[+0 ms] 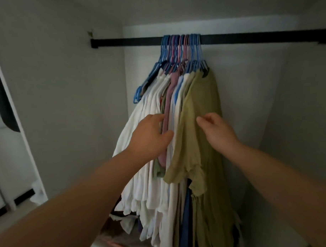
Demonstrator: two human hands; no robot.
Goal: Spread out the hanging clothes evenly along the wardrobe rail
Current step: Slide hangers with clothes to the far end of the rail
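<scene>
The left hand (151, 134) is resting against the middle of the bunch, its fingers lying loosely apart on the white shirts (140, 142) and its thumb touching the mauve garment (167, 112); it is not visibly gripping anything. The right hand (217, 129) is hovering just in front of the olive-green shirt (198, 107), fingers loosely curled and holding nothing; whether the fingertips are touching the cloth is unclear.

Both hands are working at sleeve height, while the hanger hooks (181, 43) are sitting well above them, all crowded together near the middle of the black wardrobe rail (248, 40). The rail is running left to right, with bare stretches on both sides of the bunch. So the clothes probably need sliding sideways along it, the left hand being nearer the white shirts and the right nearer the olive one.
</scene>
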